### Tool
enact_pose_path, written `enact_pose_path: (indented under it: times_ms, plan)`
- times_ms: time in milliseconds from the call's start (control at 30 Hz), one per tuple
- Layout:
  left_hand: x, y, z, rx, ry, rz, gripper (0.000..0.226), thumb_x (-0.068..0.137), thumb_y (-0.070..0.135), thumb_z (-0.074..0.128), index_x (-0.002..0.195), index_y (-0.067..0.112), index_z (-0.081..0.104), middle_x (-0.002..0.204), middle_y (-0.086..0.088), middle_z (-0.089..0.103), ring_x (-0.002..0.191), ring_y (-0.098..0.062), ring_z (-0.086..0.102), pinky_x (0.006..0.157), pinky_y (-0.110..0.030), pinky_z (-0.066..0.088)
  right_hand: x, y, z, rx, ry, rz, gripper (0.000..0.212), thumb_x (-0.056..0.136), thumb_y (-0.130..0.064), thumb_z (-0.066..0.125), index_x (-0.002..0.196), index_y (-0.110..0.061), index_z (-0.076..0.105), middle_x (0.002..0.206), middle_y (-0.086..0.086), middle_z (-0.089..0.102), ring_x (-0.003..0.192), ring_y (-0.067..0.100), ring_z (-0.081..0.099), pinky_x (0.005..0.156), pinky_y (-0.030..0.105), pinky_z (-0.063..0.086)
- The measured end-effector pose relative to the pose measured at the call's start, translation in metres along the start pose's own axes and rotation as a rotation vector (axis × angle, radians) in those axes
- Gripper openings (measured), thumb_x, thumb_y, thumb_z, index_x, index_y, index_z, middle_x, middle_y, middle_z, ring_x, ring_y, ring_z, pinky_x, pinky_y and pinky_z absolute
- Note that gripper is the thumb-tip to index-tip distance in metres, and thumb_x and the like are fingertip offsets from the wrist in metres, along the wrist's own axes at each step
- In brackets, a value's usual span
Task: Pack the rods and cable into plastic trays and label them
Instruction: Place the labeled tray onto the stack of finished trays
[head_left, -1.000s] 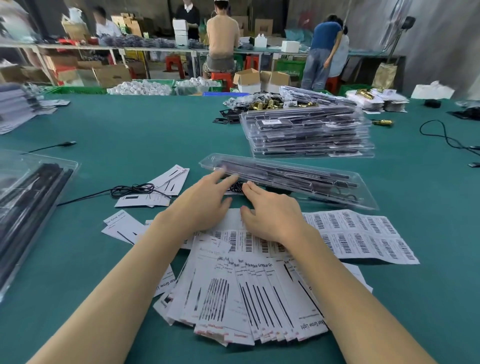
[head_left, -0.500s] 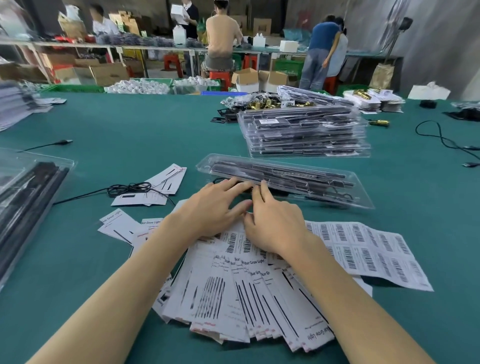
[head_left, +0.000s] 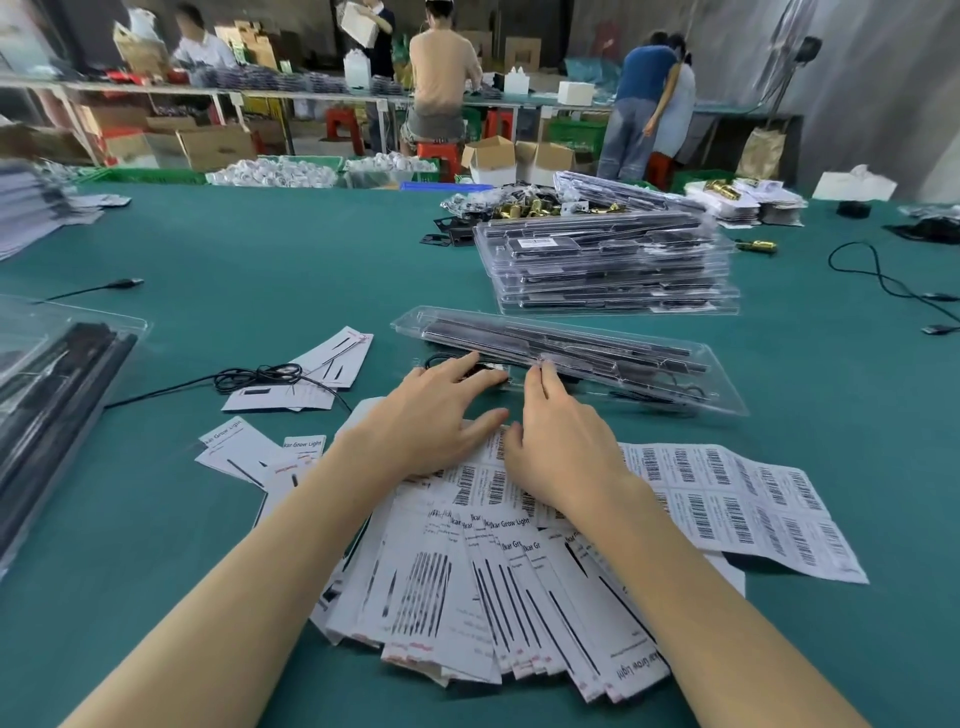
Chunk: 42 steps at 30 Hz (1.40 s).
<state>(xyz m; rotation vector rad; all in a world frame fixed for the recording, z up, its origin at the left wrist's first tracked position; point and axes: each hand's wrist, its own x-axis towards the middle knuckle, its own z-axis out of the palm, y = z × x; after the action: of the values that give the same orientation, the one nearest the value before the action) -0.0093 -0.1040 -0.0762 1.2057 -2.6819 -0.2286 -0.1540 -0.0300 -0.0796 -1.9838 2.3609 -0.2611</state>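
A clear plastic tray (head_left: 670, 376) holding black rods and a cable lies across the green table in front of me. My left hand (head_left: 431, 415) lies flat with straight fingers touching the tray's near left edge. Beside it, my right hand (head_left: 558, 436) reaches its straight fingertips to the tray's near edge at the middle. Both wrists rest over a sheet of barcode labels (head_left: 737, 499). A fanned pile of printed insert cards (head_left: 498, 587) lies under my forearms. A loose black cable (head_left: 260, 375) is coiled to the left.
A stack of packed trays (head_left: 608, 270) stands behind the near one. More trays with black rods (head_left: 47, 395) sit at the left edge. Loose cards (head_left: 332, 364) lie left of centre. Another cable (head_left: 878, 275) trails at the right. People work at benches beyond the table.
Both hands have slid forward off the label sheet onto the tray's near edge. The view has moved slightly closer to the tray.
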Motion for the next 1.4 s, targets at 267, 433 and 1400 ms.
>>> enact_pose_path:
  times_ms: [267, 433, 1400]
  plan:
    - [0.001, 0.004, 0.001, 0.028, 0.032, 0.024, 0.055, 0.102, 0.057, 0.037, 0.152, 0.035, 0.036, 0.15, 0.003, 0.042, 0.136, -0.019, 0.041, 0.111, -0.041, 0.033, 0.002, -0.001, 0.005, 0.033, -0.002, 0.033, 0.07, 0.103, -0.036, 0.035, 0.161, -0.012, 0.003, 0.169, 0.013, -0.005, 0.104, 0.033, 0.062, 0.067, 0.033, 0.037]
    - [0.001, 0.006, -0.004, 0.031, -0.002, -0.006, 0.05, 0.102, 0.057, 0.036, 0.15, 0.044, 0.038, 0.151, 0.0, 0.04, 0.133, -0.024, 0.044, 0.11, -0.041, 0.035, 0.002, -0.006, 0.007, 0.052, 0.02, 0.071, 0.07, 0.103, -0.036, 0.035, 0.161, -0.01, 0.005, 0.168, 0.011, -0.002, 0.1, 0.034, 0.062, 0.066, 0.034, 0.036]
    - [-0.002, 0.001, 0.001, 0.144, 0.056, 0.045, 0.052, 0.101, 0.055, 0.036, 0.149, 0.035, 0.031, 0.156, 0.009, 0.035, 0.147, -0.014, 0.028, 0.116, -0.041, 0.028, -0.001, -0.013, 0.003, 0.047, 0.037, 0.125, 0.058, 0.103, -0.035, 0.04, 0.153, -0.01, 0.024, 0.164, 0.013, 0.014, 0.107, 0.036, 0.062, 0.068, 0.034, 0.034]
